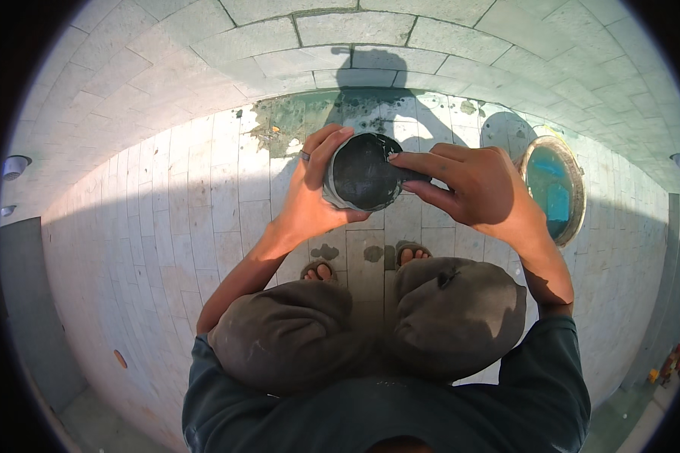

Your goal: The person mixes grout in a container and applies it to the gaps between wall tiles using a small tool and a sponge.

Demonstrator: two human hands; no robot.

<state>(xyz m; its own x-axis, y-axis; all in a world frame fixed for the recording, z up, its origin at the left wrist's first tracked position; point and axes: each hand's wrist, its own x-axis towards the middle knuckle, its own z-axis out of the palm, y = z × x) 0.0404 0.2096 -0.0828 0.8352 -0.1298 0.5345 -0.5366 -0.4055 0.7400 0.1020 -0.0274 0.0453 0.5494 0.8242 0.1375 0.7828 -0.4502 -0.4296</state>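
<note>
A round tub (332,199), its rim smeared grey, is gripped at its left side by my left hand (304,195), with the fingers around the far side and the thumb below. Dark grey, wet-looking paste (361,171) shows inside it. From the right, my right hand (485,187) pinches a small dark flat tool (418,175). The tool's tip meets the paste at the tub's right rim; its exact kind is hard to make out. A pale smear marks my right fingertip.
To the right stands a bucket (579,198) with a crusted rim and teal water. Wet grey stains (295,124) mark the tiled floor (166,226) near the far block wall (370,30). A small brown piece (120,359) lies at the lower left. My sandalled feet (321,270) are below the tub.
</note>
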